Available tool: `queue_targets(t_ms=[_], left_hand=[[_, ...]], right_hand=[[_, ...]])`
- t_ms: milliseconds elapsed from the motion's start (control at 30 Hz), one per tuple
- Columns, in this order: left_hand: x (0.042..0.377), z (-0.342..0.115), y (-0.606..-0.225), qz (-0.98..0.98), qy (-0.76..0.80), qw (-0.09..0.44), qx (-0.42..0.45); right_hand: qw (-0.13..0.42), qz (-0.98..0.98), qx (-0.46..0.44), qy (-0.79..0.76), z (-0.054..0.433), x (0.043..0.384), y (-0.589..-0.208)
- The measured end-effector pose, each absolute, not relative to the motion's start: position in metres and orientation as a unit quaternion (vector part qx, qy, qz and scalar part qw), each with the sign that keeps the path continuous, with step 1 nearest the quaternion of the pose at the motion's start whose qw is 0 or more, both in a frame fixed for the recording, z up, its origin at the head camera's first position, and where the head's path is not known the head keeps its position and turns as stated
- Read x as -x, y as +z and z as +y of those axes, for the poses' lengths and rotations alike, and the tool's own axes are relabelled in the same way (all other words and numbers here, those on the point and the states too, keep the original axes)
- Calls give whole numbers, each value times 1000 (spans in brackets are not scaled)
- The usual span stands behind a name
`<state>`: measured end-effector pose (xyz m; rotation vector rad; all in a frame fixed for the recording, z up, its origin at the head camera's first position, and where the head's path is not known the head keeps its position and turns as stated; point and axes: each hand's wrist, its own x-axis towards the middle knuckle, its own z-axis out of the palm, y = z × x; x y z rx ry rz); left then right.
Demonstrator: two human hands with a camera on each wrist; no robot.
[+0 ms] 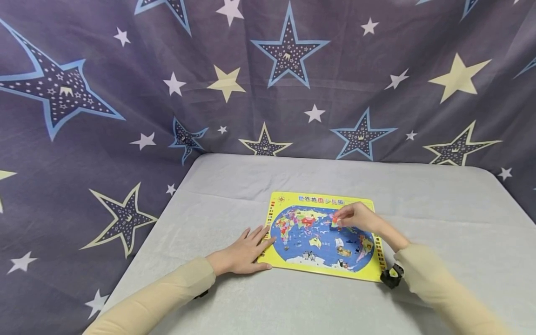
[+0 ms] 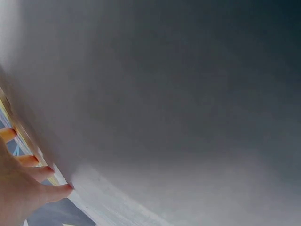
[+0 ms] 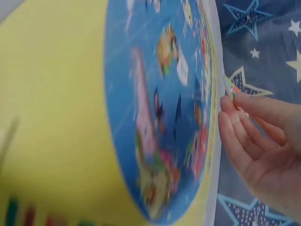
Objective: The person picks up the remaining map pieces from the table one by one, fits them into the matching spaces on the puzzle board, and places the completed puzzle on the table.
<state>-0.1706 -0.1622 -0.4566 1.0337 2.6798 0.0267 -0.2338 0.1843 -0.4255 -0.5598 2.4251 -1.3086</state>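
A yellow world-map puzzle board (image 1: 301,269) lies flat on the table, its blue oval map filled with coloured land shapes and small animals. My left hand (image 1: 243,253) rests at the board's left edge with fingers spread, the fingertips on the yellow border. In the left wrist view those fingers (image 2: 40,174) reach along the rim. Above the upper right part of the map, my right hand (image 1: 361,217) pinches a small, thin, colourful puzzle piece (image 3: 230,88) between thumb and fingertips. The right wrist view shows the piece seen nearly edge-on.
A pale grey cloth covers the table (image 1: 234,186) around the board. Behind and to the left hangs a dark curtain (image 1: 268,102) printed with stars. A black strap device (image 1: 392,275) sits at the right wrist, close to the board's lower right corner.
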Motion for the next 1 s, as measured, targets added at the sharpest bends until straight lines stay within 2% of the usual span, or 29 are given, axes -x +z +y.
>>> queue_targets(t_ms=[433, 700, 1000], left_hand=[[169, -162, -454, 924, 9, 142, -354], [170, -162, -456, 924, 7, 142, -356], [171, -163, -456, 923, 9, 138, -360]], right_hand=[[170, 833, 225, -475, 139, 233, -427], [205, 810, 226, -500, 118, 231, -431], [192, 816, 240, -490, 101, 231, -434]])
